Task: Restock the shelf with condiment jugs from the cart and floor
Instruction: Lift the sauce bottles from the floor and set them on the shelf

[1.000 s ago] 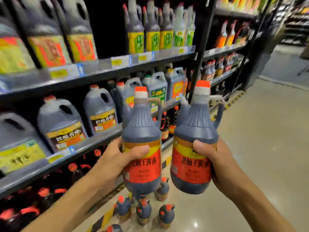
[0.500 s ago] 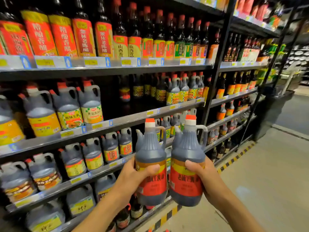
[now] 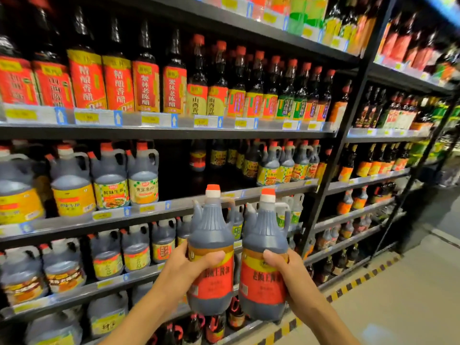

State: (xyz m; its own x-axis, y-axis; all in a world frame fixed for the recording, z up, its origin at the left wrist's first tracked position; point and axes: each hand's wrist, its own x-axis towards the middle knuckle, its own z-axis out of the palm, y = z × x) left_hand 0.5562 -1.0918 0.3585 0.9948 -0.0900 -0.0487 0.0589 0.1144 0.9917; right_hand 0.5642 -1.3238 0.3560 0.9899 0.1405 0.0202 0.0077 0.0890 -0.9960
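Since the earlier frame I am raising both dark plastic red-labelled soy jugs. Left hand (image 3: 185, 266) is grasping the left jug (image 3: 211, 255), right hand (image 3: 290, 275) the right jug (image 3: 265, 260), below the dark shelf gap (image 3: 179, 175). Next: lifting, seating them there upright.

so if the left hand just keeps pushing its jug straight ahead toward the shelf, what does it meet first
Probably the shelf edge fronting the dark gap; the left hand holds its jug just below that level, so raised slightly it would enter the gap. Depth is unclear.
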